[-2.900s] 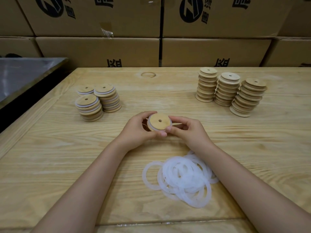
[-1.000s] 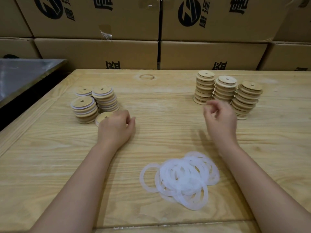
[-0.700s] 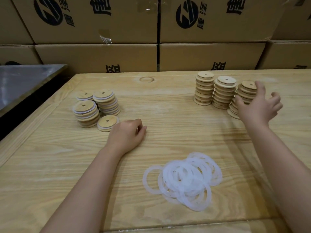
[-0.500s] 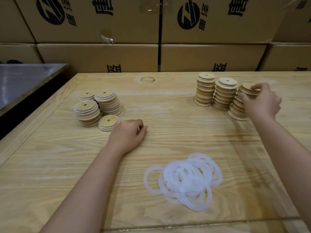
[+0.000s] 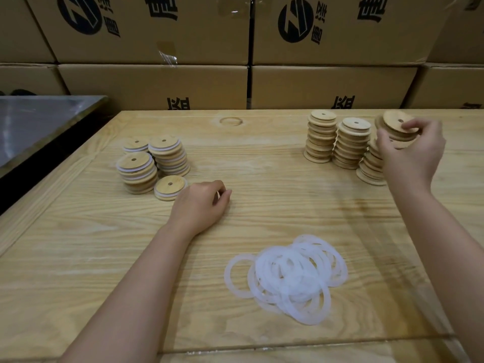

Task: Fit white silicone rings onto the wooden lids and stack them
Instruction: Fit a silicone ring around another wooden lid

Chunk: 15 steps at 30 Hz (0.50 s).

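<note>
The right hand [image 5: 413, 155] pinches a bare wooden lid [image 5: 396, 124] just over the rightmost stack [image 5: 370, 166]. The left hand [image 5: 200, 205] rests loosely curled on the bench [image 5: 275, 179] beside a ringed lid [image 5: 170, 188]. White rings [image 5: 288, 276] lie heaped nearer.

My left forearm [image 5: 125, 297], rising from the bottom edge, and my right forearm [image 5: 445, 244], at lower right, are bare to the wrists. My left hand [image 5: 201, 203] and right hand [image 5: 411, 153] are bare too.
</note>
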Motion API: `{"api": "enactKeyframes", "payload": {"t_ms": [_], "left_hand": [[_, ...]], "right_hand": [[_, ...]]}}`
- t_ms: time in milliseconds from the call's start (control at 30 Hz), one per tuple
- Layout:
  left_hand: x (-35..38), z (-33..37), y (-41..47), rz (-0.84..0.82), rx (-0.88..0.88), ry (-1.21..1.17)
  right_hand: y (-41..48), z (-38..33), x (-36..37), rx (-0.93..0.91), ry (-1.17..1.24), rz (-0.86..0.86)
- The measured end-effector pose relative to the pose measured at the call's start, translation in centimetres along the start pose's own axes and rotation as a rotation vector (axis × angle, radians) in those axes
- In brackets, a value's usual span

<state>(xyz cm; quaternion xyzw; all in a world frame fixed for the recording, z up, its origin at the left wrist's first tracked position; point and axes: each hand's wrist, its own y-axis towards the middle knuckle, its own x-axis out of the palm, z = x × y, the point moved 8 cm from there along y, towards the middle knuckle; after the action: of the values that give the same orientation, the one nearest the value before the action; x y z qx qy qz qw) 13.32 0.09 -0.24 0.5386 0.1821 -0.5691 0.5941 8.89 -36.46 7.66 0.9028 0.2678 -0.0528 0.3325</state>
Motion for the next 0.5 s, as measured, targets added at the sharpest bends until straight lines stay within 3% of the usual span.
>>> {"api": "enactKeyframes", "payload": {"t_ms": [67,133,167,300,500], "left_hand": [[0.1,-0.4,0.2,0.012,-0.159,-0.446],[1.2,0.1,0.1,-0.065,-0.340,-1.040],[1.9,0.9,0.1,-0.143,-0.379,-1.212],[3.1,3.5,-0.7,-0.413,-0.341,-1.403],[3.5,2.9,-0.8,-0.374,-0.378,-1.406]], "right_hand": [[-2.4,-2.6,0.5,-0.069,0.119,-0.044],[-5.6,-5.6,2.6,-0.124,0.218,-0.223],[-7.5,-7.1,4.0,-0.159,0.247,-0.348],[-14.5,-9.7,8.9,-0.262,0.269,-0.754],[-16.3,-8.5,10.3,-0.284,0.223,-0.823]]}}
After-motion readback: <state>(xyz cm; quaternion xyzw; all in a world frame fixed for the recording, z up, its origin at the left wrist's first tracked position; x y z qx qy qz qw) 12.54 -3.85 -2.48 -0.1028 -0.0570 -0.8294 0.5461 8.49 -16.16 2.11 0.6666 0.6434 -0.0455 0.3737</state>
